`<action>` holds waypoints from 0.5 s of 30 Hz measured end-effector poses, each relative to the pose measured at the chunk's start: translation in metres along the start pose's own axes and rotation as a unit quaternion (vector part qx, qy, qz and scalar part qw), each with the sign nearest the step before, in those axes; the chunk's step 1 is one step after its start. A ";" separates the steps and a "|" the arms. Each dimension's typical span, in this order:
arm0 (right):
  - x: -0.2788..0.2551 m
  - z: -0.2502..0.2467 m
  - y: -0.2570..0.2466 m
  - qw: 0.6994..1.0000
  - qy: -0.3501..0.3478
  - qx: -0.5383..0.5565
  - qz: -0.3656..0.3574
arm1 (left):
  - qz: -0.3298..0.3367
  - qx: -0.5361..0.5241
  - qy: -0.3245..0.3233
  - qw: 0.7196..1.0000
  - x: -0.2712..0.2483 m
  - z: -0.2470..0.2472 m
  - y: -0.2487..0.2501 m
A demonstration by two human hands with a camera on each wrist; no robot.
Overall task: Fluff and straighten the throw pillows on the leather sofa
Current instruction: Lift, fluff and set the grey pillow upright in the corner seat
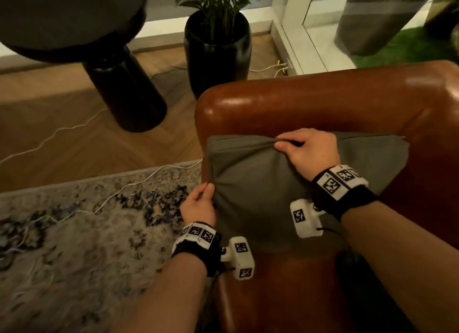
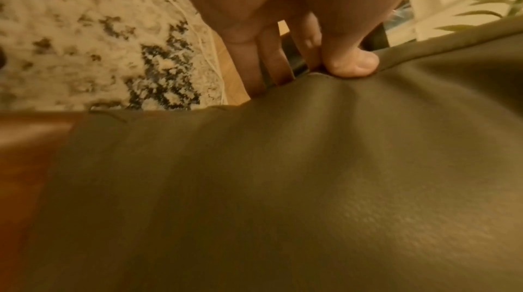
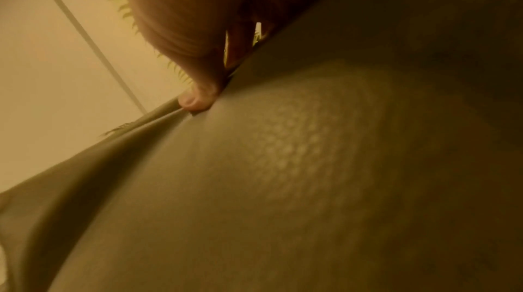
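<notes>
One square olive-grey fabric throw pillow (image 1: 260, 183) stands in the corner of the brown leather sofa (image 1: 323, 101), leaning against the backrest and close to the rounded armrest. Both hands hold it. The left hand (image 1: 198, 206) pinches the left side seam: in the left wrist view the thumb presses the cloth from the front and the fingers (image 2: 268, 59) go behind the edge. The right hand (image 1: 310, 151) pinches the top seam near its middle, thumb on the front and fingers curled over the back, and the cloth is gathered into a small fold there. So each grip is closed on the pillow, and on the cover only, not on the filling.

To do this step well, I think the hands should take more than the seam. A pull on thin cloth only stretches the cover and makes wrinkles. It is better to move the right hand toward the upper right corner, so the two hands stand on opposite sides, then to press inward and release several times, so the filling spreads to the corners. After this, the pillow should be set upright with its lower edge flat on the seat, and the fold at the top smoothed out. The lower edge seems to lie on the seat cushion, but the arms cover it partly.

Beside the sofa are a patterned pale rug (image 1: 74, 233), white cables (image 1: 139, 183) on the wooden floor and a black pot with a green plant (image 1: 218, 54).
</notes>
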State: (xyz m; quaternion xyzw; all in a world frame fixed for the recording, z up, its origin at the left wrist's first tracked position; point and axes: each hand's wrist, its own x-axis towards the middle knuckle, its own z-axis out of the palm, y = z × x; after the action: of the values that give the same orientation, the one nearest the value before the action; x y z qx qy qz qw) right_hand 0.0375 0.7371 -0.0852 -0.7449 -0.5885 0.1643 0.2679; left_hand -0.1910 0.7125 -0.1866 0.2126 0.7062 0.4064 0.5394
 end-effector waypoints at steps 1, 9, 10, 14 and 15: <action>0.000 0.000 0.000 1.000 -0.003 0.001 0.009 | -0.003 -0.011 0.001 1.000 0.000 0.000 -0.001; 0.006 0.004 -0.043 0.991 -0.100 -0.055 -0.075 | 0.129 0.025 -0.103 0.986 -0.009 0.007 0.050; 0.008 0.010 -0.047 0.988 -0.119 -0.069 -0.069 | 0.139 0.042 -0.088 0.986 -0.009 0.011 0.056; 0.014 0.018 -0.049 0.995 -0.079 -0.060 -0.010 | 0.124 0.028 -0.011 0.992 0.003 0.006 0.061; 0.014 0.016 -0.047 0.997 -0.064 -0.042 -0.002 | 0.123 0.020 -0.009 0.992 0.006 0.003 0.060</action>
State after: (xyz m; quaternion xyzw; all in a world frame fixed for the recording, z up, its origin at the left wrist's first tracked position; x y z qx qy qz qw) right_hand -0.0053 0.7621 -0.0694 -0.7422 -0.6125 0.1857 0.1986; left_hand -0.1983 0.7528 -0.1416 0.3125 0.6776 0.4539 0.4871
